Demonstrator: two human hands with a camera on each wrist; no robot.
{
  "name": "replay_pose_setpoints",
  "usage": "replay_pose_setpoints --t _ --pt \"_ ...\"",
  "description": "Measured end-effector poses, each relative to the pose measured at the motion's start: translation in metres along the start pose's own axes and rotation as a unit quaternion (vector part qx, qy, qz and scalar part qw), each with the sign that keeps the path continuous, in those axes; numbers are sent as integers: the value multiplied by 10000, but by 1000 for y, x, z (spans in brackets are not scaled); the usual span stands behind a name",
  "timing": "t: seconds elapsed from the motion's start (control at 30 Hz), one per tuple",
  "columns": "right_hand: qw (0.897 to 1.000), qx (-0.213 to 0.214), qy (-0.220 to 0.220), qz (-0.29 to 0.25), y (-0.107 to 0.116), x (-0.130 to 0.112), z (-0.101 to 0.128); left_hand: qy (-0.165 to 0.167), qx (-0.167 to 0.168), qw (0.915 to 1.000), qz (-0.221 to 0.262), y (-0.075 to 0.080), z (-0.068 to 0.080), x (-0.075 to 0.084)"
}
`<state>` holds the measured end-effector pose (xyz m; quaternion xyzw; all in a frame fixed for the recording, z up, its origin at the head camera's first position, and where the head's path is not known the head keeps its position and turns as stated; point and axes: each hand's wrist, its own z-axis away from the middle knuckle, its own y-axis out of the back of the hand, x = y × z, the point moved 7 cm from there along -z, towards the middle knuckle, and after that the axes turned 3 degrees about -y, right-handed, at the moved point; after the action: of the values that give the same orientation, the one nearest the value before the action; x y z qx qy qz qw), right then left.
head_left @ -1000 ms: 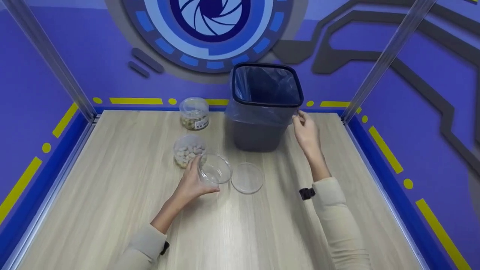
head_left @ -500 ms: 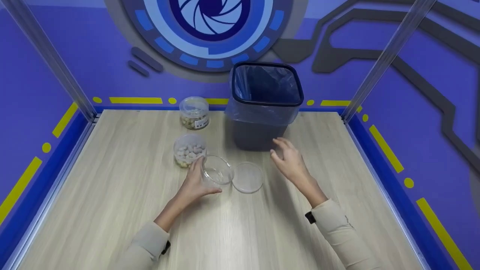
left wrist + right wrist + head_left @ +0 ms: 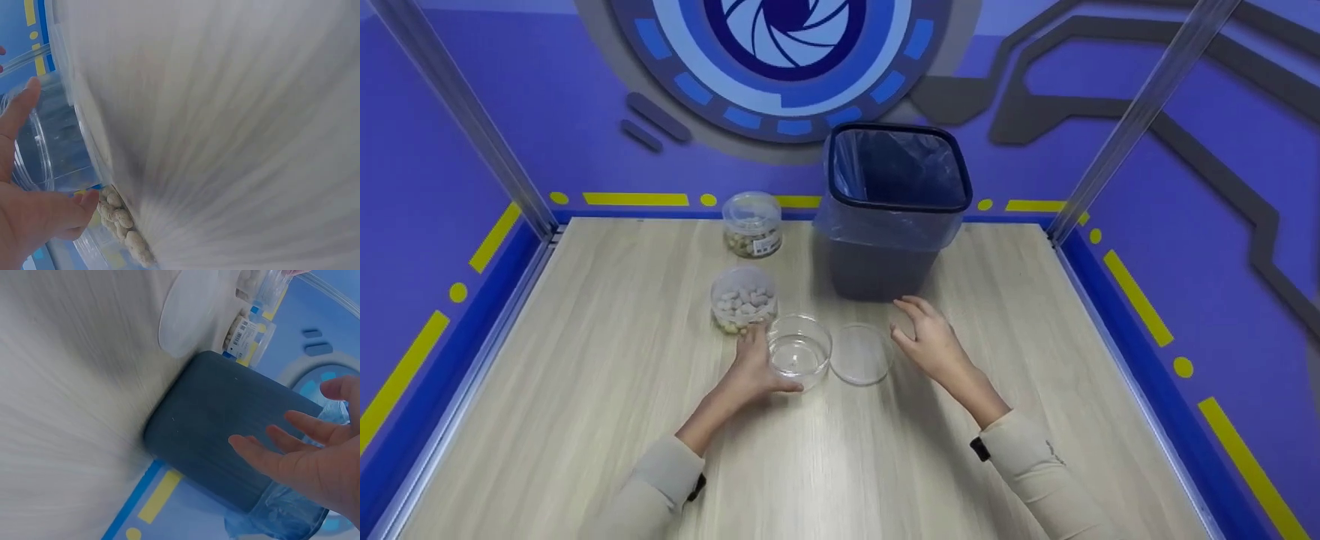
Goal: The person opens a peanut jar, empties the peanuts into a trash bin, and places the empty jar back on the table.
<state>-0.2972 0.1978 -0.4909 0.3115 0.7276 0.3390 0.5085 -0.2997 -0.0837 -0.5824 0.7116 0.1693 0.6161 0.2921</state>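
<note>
I see a pale wooden table ringed by blue and purple walls with yellow stripes. At the far middle stands a grey bin lined with a clear bag, its mouth open. To the left of it, at the far edge, sits a closed clear jar with nuts in the bottom and a small label showing a barcode; I cannot read any words on it. Nearer, a second jar holds pale nuts and has its lid on.

Just in front of that second jar an empty clear jar stands upright and open on the table. Its flat round lid lies just to the right of it, close beside it; I cannot tell if they touch. Nothing lies between the lid and the bin.

My left hand grips the empty jar from the left side, thumb curled round the near wall and fingers round the far wall, next to the nut jar; the left wrist view shows the fingers against the clear plastic. My right hand hovers just right of the lid, in front of the bin, relaxed, fingers spread and slightly bent, holding nothing.
</note>
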Motion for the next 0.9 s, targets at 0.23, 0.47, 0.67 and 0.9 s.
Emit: replay_pose_setpoints --t 0.23,0.47,0.67,0.9 --pt "9995 -235 122 166 -12 1 3 10 -90 9999 133 -13 -7 2" --pt "9979 -286 250 520 -19 0 6 -118 -322 9994 64 -31 -13 17" --pt "9974 -197 411 566 -23 -5 6 -217 -540 9983 83 -47 -15 29" --pt "9973 -248 369 581 -24 -10 5 -436 -662 9968 96 -64 -18 44"
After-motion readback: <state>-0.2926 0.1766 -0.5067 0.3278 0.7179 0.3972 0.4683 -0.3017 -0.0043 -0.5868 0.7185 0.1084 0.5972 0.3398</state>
